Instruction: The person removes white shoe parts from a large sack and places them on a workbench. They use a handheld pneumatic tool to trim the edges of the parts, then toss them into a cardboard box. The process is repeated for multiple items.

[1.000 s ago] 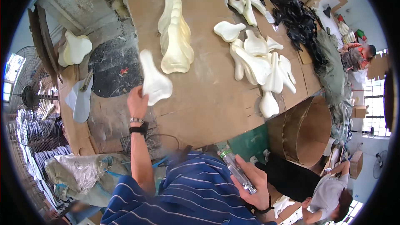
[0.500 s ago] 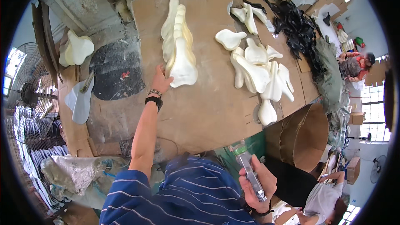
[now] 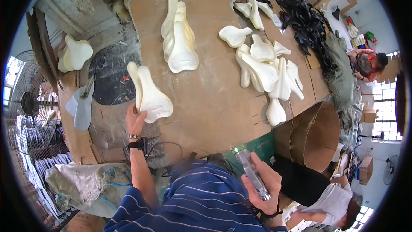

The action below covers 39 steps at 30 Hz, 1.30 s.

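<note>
Cream-white, saddle-shaped, foam-looking pair [image 3: 155, 99], 2 overlapped, lies over the left of the cardboard-covered table [image 3: 214, 103]; bare left hand [image 3: 135, 122] pinches its near edge. 0.5 s ago that hand touched the cream nested row [image 3: 183, 56]; now it's left of it, so these 2 sit separate. Further right: bare right hand [image 3: 268, 184] wrapped round silver cylindrical tool with green collar [image 3: 252, 172]. White paper slip [image 3: 277, 20], unreadable; no brands legible.

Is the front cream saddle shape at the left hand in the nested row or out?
Out: the front cream saddle shape is apart from the nested row; bare cardboard shows between them. The left hand holds it.
</note>
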Each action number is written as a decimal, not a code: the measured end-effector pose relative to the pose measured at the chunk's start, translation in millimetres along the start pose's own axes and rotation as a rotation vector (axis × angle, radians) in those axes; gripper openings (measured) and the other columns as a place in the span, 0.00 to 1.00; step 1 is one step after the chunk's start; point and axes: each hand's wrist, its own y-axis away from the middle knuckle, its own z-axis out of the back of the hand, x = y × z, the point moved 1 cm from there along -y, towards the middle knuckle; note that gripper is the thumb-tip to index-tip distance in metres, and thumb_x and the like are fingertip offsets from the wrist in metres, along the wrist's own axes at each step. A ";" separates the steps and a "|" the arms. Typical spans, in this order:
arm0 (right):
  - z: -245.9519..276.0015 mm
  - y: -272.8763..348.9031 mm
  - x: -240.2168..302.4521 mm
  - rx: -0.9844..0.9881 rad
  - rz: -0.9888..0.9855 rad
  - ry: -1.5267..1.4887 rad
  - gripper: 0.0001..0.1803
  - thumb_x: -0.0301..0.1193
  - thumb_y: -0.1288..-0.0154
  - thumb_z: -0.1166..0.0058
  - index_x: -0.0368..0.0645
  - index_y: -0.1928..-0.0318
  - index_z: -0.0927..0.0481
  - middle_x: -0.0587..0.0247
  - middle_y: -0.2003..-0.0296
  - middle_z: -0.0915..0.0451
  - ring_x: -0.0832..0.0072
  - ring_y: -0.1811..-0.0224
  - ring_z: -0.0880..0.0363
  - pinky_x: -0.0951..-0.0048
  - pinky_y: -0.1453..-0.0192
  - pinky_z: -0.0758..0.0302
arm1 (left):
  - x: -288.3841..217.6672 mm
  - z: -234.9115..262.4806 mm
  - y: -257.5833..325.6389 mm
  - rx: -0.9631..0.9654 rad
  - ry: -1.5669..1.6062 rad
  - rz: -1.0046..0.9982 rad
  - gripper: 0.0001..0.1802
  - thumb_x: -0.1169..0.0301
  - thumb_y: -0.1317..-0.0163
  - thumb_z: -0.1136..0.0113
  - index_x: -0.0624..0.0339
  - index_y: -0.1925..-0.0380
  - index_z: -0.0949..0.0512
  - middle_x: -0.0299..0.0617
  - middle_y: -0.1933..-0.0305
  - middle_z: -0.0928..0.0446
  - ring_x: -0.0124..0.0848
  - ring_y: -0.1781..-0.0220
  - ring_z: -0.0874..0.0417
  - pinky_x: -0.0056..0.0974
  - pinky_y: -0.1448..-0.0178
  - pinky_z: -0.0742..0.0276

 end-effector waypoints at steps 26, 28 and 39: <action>-0.9 14.0 -16.9 -0.022 0.023 -0.024 0.29 0.21 0.38 0.32 0.30 0.36 0.22 0.50 0.63 0.14 0.63 0.63 0.13 0.70 0.54 0.19 | -253.7 -274.3 -1.9 0.828 0.600 -0.461 0.48 0.65 0.31 0.31 0.55 0.19 0.49 0.53 0.23 0.34 0.41 0.24 0.29 0.45 0.26 0.28; -2.3 16.5 -17.5 -0.017 -0.015 -0.067 0.29 0.21 0.39 0.32 0.30 0.36 0.22 0.50 0.63 0.14 0.64 0.63 0.13 0.70 0.54 0.19 | -255.1 -247.5 0.5 0.692 0.456 -0.549 0.38 0.67 0.31 0.32 0.57 0.24 0.37 0.50 0.27 0.27 0.39 0.29 0.24 0.43 0.29 0.25; -8.8 -6.9 -14.3 0.030 0.030 -0.014 0.29 0.22 0.40 0.32 0.29 0.37 0.21 0.48 0.63 0.15 0.61 0.65 0.14 0.69 0.57 0.20 | -40.8 -125.9 -109.6 -0.267 0.034 -0.252 0.17 0.80 0.36 0.40 0.59 0.47 0.17 0.45 0.52 0.13 0.37 0.48 0.13 0.40 0.42 0.19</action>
